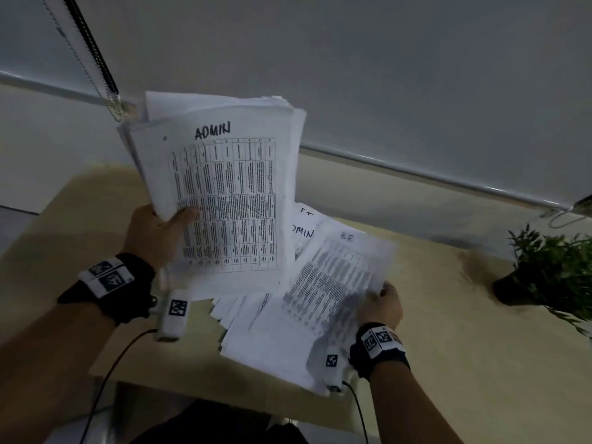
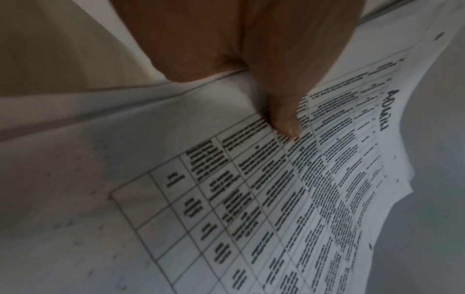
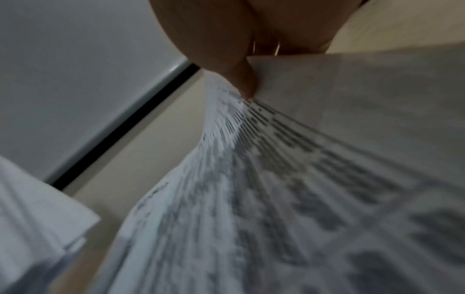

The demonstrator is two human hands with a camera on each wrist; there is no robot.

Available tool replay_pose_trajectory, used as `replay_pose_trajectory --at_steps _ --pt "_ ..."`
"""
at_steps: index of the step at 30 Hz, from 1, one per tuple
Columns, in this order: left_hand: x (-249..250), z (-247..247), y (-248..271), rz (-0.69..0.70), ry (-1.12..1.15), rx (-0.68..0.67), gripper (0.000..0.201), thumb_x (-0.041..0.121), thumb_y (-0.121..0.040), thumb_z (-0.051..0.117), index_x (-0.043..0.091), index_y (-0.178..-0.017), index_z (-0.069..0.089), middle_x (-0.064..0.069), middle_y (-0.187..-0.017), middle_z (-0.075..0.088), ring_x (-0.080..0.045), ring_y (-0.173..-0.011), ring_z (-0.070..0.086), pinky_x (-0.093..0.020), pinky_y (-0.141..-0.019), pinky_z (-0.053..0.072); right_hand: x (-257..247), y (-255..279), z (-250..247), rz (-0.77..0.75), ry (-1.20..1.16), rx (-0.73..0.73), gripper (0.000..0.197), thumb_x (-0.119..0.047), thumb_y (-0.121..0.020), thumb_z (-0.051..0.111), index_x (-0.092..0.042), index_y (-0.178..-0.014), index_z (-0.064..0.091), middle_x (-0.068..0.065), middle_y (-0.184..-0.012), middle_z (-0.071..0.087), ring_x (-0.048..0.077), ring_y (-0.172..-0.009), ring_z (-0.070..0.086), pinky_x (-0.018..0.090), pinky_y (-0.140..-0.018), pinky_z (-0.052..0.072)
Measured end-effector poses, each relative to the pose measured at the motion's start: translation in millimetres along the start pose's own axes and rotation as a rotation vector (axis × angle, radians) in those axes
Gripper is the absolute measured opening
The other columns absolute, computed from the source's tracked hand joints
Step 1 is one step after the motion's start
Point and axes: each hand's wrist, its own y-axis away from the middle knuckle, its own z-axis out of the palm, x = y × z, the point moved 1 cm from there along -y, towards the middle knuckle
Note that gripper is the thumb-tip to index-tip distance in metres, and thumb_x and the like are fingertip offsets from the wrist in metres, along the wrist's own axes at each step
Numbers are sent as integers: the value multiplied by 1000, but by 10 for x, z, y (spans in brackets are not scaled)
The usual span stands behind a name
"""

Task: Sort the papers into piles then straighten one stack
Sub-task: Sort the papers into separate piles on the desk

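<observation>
Sorting is the step in hand, judging by the loose heap not yet divided. Furthest left, the left hand (image 1: pixel 160 232) grips a thick sheaf (image 1: pixel 221 193) by its lower left edge, thumb (image 2: pixel 289 127) pressed flat on the printed table of the top sheet and the other fingers hidden behind; the sheaf rises up and away from that grip, its top sheet headed ADMIN in marker, its far edges ragged and uneven. Just right of and below the sheaf, loose papers (image 1: pixel 272 331) lie fanned on the wooden table (image 1: pixel 448 347), one showing a partly covered ADMIN heading. Further right, the right hand (image 1: pixel 381 302) pinches a single printed sheet (image 1: pixel 336 283) at its right edge, thumb (image 3: pixel 244 85) on top; the sheet extends leftward from the pinch over the fan and is blurred, its heading too smeared to read. At the far right a potted plant (image 1: pixel 551 270) stands well apart from the papers. The next move likely calls for reading that heading and carrying the sheet to its proper pile, keeping the pinch light so the paper does not crease, while the left hand holds firmly enough that the sheaf does not splay further.
</observation>
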Motion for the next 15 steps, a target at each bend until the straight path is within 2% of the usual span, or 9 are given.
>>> replay_pose_trajectory --at_steps 2,4,5,7,9,12,13,15 --pt "-69 -31 -7 2 6 9 14 25 -88 70 37 -90 65 24 -84 67 22 -73 59 -16 -77 43 -104 69 37 -123 47 -22 26 2 -92 50 2 -114 64 22 -110 68 36 -97 64 32 -77 47" --pt "-133 -19 -11 -8 26 21 11 28 -86 71 37 -91 67 32 -78 69 19 -77 62 -17 -78 45 -186 175 153 -159 120 -52 25 -1 -90 52 4 -112 63 23 -115 64 38 -103 61 37 -80 49" --pt "-159 -3 -15 -17 44 28 9 29 -85 72 34 -92 69 32 -79 69 16 -78 63 -18 -78 46 -207 244 238 -127 185 -70 33 -9 -89 56 2 -120 58 22 -125 58 39 -112 56 42 -88 47" --pt "-186 34 -24 -38 74 42 9 31 -84 74 30 -93 71 28 -81 71 12 -79 65 -21 -80 48 -174 391 424 8 341 -136 65 -38 -84 63 -8 -138 41 13 -143 38 37 -126 40 49 -99 39" --pt "-182 70 -26 -34 77 29 8 30 -85 74 32 -92 71 32 -82 70 14 -81 65 -21 -81 48 -144 511 544 30 429 -165 93 -55 -74 69 -13 -145 28 9 -148 28 34 -132 31 51 -102 35" --pt "-169 74 -30 -25 91 13 10 29 -85 73 33 -94 71 28 -92 71 11 -84 65 -24 -83 50 -74 520 625 26 431 -133 112 -57 -68 77 -9 -150 18 12 -147 29 34 -134 31 50 -105 34" --pt "-178 66 -33 -27 96 10 10 30 -85 74 34 -94 71 25 -94 72 10 -85 66 -25 -84 50 -43 483 655 40 399 -140 112 -54 -67 79 -8 -150 19 13 -146 32 35 -133 35 50 -105 36" --pt "-190 63 -45 -27 100 6 9 32 -84 74 36 -92 71 28 -91 72 10 -86 66 -25 -85 50 10 389 709 54 293 -145 101 -46 -62 83 -7 -142 33 14 -137 47 36 -124 48 48 -101 45"
